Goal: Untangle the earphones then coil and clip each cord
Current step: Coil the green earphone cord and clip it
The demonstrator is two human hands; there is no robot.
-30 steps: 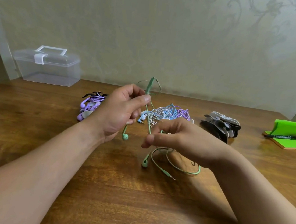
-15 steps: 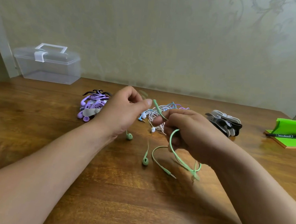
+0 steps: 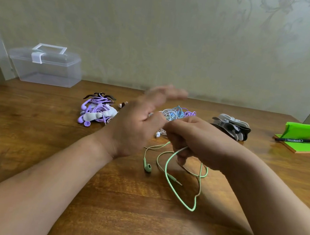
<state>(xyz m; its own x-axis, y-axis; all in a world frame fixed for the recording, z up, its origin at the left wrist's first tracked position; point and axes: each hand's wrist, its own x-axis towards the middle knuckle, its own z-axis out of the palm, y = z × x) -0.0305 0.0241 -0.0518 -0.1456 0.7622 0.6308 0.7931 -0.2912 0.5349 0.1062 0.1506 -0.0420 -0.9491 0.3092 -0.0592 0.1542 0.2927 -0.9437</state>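
The green cord lies near the middle of the worktop, with its upper part gathered in the right hand, whose fingers curl closed round it. From there it drops in loose loops towards us. One earbud rests on the wood to the left of the loops, and the plug lies among them. The left hand is just left of the right one, blurred, its fingers stretched out towards the far wall; we see no cord in it.

We judge the cord to be very light, thin and limp. It has a smooth rubbery skin that slides easily through fingers but springs out of a coil if let go. We would pinch it close to the plug or the earbud, the only firm parts, and feed it round with little pull, since the joints there look delicate.

Further back sits a soft tangle of white, blue and lilac cords. To the far left is a purple bundle that is already wrapped, and to the right is a heap of flat clips in grey and black.
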